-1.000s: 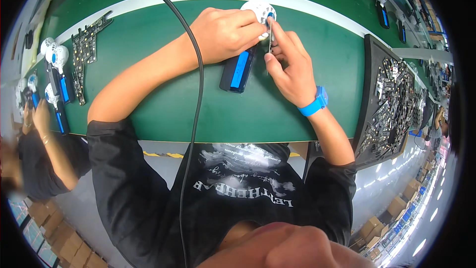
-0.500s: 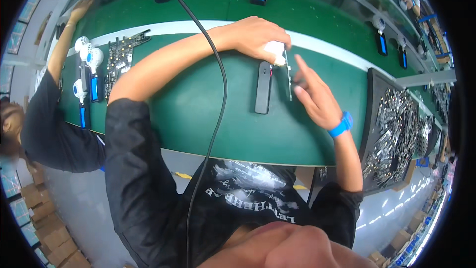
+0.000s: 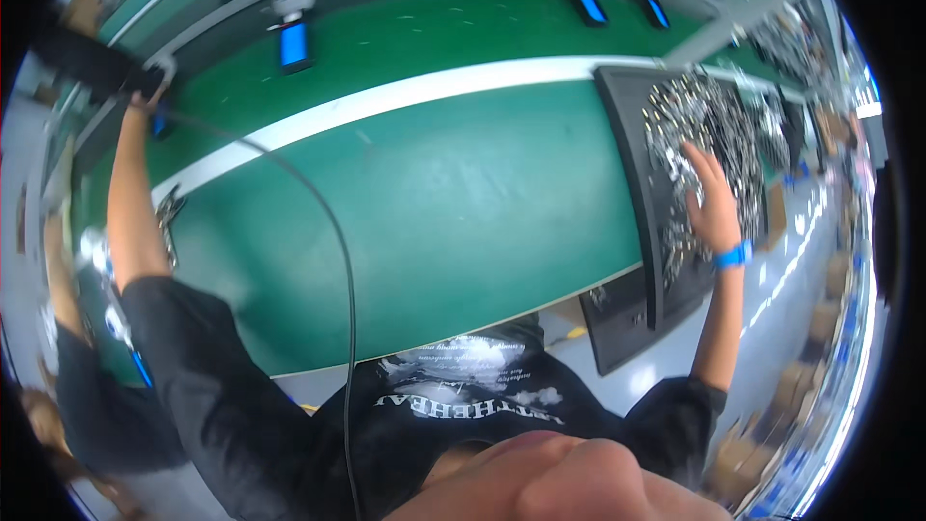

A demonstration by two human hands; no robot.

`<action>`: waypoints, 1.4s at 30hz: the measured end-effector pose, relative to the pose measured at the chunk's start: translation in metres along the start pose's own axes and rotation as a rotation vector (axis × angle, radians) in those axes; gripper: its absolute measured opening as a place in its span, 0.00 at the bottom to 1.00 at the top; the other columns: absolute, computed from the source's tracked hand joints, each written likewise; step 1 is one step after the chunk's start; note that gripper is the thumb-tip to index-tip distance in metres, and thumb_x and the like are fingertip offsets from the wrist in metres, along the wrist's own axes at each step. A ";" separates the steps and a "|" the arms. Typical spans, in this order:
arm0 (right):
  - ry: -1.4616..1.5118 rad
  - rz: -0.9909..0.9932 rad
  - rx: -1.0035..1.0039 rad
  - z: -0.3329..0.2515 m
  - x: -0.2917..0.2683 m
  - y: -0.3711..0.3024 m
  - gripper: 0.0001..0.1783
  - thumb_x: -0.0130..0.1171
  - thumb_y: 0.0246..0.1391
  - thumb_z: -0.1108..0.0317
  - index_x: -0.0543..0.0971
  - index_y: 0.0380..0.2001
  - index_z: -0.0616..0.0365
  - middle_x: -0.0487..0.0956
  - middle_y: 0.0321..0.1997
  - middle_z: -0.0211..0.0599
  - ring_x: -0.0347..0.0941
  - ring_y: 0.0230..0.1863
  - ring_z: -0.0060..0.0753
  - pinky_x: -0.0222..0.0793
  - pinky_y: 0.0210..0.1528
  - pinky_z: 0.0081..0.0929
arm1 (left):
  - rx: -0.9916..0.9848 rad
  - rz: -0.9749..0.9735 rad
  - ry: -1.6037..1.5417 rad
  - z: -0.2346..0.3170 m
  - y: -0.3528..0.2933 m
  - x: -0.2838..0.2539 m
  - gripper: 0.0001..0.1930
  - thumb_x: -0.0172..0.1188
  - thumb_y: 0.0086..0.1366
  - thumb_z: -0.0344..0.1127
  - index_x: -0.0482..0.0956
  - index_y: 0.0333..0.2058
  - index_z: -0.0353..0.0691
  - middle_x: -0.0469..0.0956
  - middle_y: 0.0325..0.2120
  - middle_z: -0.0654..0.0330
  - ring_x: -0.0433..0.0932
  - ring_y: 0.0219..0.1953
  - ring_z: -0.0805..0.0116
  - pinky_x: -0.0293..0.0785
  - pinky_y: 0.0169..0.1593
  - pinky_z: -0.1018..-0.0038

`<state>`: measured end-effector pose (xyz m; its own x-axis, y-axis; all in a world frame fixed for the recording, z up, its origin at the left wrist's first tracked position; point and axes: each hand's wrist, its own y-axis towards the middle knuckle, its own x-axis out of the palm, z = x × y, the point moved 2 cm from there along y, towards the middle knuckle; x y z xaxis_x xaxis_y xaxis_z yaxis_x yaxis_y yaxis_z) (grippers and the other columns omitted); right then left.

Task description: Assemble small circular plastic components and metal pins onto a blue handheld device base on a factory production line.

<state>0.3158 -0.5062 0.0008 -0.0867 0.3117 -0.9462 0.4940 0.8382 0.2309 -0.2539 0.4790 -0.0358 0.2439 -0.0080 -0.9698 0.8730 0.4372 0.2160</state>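
My left arm stretches to the far left, where my left hand [image 3: 145, 101] is small and blurred beside a handheld fan with a blue panel [image 3: 159, 122]. Its fingers are too smeared to show whether they grip anything. At the right, my right hand [image 3: 716, 210], with a blue wristband [image 3: 733, 255], is over the black tray [image 3: 632, 169]. Its fingers are extended and apart, with nothing seen between them. Many small shiny metal parts [image 3: 719, 121] fill the tray just beyond the fingertips; whether the hand touches them I cannot tell.
Handheld fans with blue panels [image 3: 293, 42] stand on the green belt [image 3: 434, 34] behind a white rail [image 3: 405, 98]. The green table [image 3: 463, 203] spreads before me. A black cable [image 3: 345, 260] hangs across the view. Another person's arm [image 3: 63, 280] is at the left, near white fans [image 3: 96, 251].
My left hand has moved from the table's middle to the far left. My right hand has moved right, over the tray. The grey handle no longer shows mid-table. The view has turned right.
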 end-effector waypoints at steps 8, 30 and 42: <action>-0.130 -0.301 0.078 0.022 -0.001 0.041 0.39 0.60 0.49 0.78 0.68 0.68 0.56 0.71 0.62 0.53 0.70 0.62 0.59 0.68 0.64 0.43 | -0.435 0.024 -0.020 0.293 0.010 0.079 0.28 0.61 0.65 0.59 0.84 0.30 0.33 0.78 0.22 0.42 0.81 0.29 0.48 0.71 0.35 0.56; -0.303 -0.357 -0.041 0.014 0.036 0.082 0.30 0.58 0.53 0.79 0.71 0.62 0.62 0.74 0.57 0.52 0.74 0.58 0.55 0.71 0.60 0.40 | -0.117 -0.057 -1.457 0.568 -0.036 0.096 0.08 0.64 0.67 0.28 0.86 0.43 0.32 0.85 0.37 0.59 0.83 0.39 0.74 0.81 0.46 0.75; 0.980 0.175 -0.075 -0.133 0.124 0.097 0.38 0.31 0.74 0.39 0.74 0.51 0.66 0.75 0.36 0.36 0.73 0.36 0.29 0.70 0.39 0.25 | -0.049 0.114 -1.317 0.585 -0.051 0.086 0.07 0.67 0.63 0.25 0.88 0.40 0.33 0.84 0.33 0.61 0.79 0.32 0.78 0.76 0.37 0.78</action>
<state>0.2383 -0.3265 -0.0638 -0.7100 0.6368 -0.3006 0.5153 0.7608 0.3945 -0.0302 -0.0695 -0.0642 0.5634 -0.8195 -0.1053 0.8115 0.5248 0.2570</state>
